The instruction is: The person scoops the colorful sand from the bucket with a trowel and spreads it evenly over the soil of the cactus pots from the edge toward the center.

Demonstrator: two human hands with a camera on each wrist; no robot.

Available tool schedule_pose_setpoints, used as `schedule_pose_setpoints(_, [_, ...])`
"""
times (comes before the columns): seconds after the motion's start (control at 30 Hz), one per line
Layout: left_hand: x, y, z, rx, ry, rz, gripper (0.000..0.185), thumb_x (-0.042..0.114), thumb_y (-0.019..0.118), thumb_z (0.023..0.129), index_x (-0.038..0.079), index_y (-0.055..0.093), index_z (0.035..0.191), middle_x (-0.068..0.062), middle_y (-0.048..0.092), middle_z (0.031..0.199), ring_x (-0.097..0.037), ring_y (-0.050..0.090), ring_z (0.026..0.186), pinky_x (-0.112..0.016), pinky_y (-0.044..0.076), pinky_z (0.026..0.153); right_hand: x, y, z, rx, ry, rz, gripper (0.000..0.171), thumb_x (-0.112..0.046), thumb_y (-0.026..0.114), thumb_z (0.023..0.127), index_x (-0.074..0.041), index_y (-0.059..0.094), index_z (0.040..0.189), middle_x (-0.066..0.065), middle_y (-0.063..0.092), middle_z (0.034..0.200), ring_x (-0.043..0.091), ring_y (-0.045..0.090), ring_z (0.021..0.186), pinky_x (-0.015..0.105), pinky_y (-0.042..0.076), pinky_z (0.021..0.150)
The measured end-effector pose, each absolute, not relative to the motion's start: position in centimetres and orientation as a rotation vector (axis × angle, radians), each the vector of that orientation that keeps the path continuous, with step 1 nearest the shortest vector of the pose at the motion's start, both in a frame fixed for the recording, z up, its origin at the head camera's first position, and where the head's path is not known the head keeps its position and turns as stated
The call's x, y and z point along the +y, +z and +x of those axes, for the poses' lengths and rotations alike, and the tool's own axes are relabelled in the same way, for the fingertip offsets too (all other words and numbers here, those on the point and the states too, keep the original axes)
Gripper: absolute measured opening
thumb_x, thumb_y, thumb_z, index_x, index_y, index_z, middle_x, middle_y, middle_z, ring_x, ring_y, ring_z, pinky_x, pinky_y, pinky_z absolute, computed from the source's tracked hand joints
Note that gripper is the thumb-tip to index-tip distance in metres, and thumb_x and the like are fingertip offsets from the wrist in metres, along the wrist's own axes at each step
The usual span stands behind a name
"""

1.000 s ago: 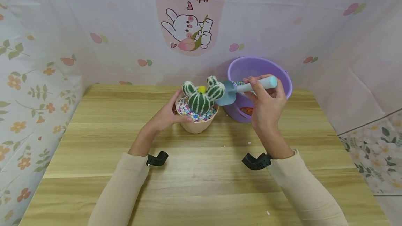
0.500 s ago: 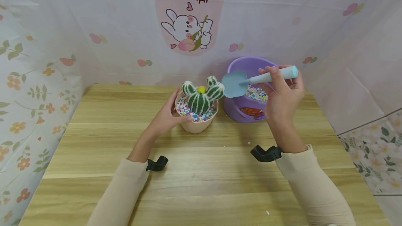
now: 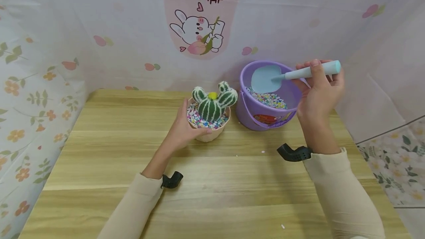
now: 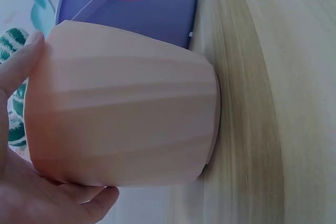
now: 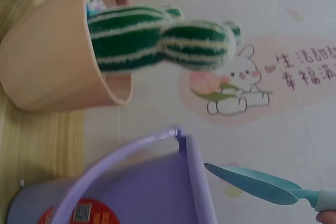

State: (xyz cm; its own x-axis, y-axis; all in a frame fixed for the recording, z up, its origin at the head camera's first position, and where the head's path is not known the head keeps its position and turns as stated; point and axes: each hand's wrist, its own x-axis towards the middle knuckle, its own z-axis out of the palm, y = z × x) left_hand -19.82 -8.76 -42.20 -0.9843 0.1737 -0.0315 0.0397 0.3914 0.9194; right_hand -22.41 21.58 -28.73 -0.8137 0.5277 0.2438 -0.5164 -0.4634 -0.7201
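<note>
A pink pot (image 3: 208,135) (image 4: 121,119) (image 5: 47,66) stands on the wooden table (image 3: 212,194), filled with coloured pebbles (image 3: 196,119) around a green toy cactus (image 3: 212,102) (image 5: 157,38). My left hand (image 3: 182,128) (image 4: 21,145) grips the pot's side, thumb at its rim. My right hand (image 3: 317,91) holds a light blue toy shovel (image 3: 285,75) (image 5: 252,184) by its handle, blade empty, over the purple bucket (image 3: 265,115) (image 4: 142,9) (image 5: 131,192). The bucket holds more coloured pebbles (image 3: 267,99).
The bucket stands just right of the pot, near the table's back edge. A few stray pebbles (image 3: 263,152) lie on the wood. Patterned sheets (image 3: 199,28) with a rabbit picture wall in the back and sides.
My right hand has carried the shovel from beside the cactus up and to the right, over the bucket. The left hand kept its hold on the pot.
</note>
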Motion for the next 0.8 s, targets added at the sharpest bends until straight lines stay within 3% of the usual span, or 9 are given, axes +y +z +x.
schedule_pose_setpoints(0.2, [-9.0,-42.2,-20.1,2.482,1.693,0.246,0.129,0.043,0.087,0.069,0.016,-0.002,0.157,-0.011,0.009,0.162,-0.029,0.018,0.147,-0.051,0.019,0.117,22.6,-28.9,-23.1,-1.118,2.241,-0.086,0.032,-0.004,0.084,0.074,0.004,0.058,0.092,0.020,0.063,0.085,0.036,0.068,0.076,0.047,0.058,0.069])
schedule_pose_setpoints(0.43, [-9.8,-42.7,-20.9,2.342,1.842,0.391,0.113,0.030,0.089,0.071,0.020,0.014,0.155,-0.005,0.029,0.152,-0.022,0.036,0.136,-0.043,0.030,0.113,23.6,-30.0,-24.2,-1.239,2.107,-0.118,0.033,-0.005,0.084,0.074,0.002,0.059,0.094,0.018,0.063,0.090,0.034,0.068,0.081,0.043,0.059,0.072])
schedule_pose_setpoints(0.67, [-10.3,-42.6,-21.3,2.330,1.777,0.362,0.122,0.033,0.088,0.071,0.019,0.003,0.158,-0.005,0.017,0.160,-0.023,0.026,0.143,-0.044,0.023,0.117,24.3,-31.9,-25.4,-1.374,1.867,-0.095,0.025,-0.004,0.080,0.078,0.001,0.062,0.094,0.017,0.065,0.086,0.031,0.068,0.080,0.033,0.059,0.064])
schedule_pose_setpoints(0.8, [-10.6,-42.7,-21.8,2.309,1.786,0.391,0.121,0.030,0.088,0.071,0.019,0.004,0.158,-0.004,0.019,0.160,-0.023,0.027,0.143,-0.044,0.022,0.117,24.5,-32.2,-25.6,-1.437,1.812,-0.101,0.025,-0.006,0.080,0.079,0.000,0.063,0.096,0.015,0.066,0.088,0.029,0.068,0.083,0.029,0.058,0.067])
